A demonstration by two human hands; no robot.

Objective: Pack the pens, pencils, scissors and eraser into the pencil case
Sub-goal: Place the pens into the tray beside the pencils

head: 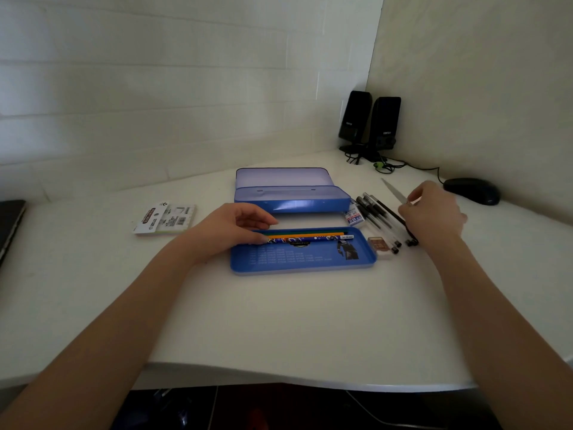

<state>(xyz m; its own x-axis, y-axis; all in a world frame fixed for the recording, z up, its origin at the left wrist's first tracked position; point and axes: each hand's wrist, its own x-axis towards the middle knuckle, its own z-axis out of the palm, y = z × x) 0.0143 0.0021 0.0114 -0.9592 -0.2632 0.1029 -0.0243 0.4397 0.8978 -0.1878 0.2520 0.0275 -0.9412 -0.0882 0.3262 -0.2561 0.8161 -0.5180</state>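
1. Low in the frame, the white desk (279, 321) has a curved front edge, and two bare forearms reach over it from the bottom corners.
2. At centre lies the blue tray (302, 259) of the pencil case, open side up. Several pencils (310, 236) lie lengthwise along its far wall.
3. The left hand (235, 225) rests on the tray's left end, its loosely curled fingers touching the pencil ends; whether it pinches any of them cannot be told.
4. Just right of the tray sits the eraser (379, 246), flat on the desk.
5. Beyond it, centre right, the pens (376, 217) lie in a loose slanted bundle, with a small 2B lead box (353, 216) at their left.
6. The right hand (434, 212) hovers over the pens' right side, fingers curled round the scissors (393, 190), whose blades point to the upper left.
7. Behind the tray stands the case's hinged body (291, 198), lid raised.
8. Left of centre lies a card packet (166, 218).
9. In the far right corner are a black mouse (473, 190) and two black speakers (370, 122).
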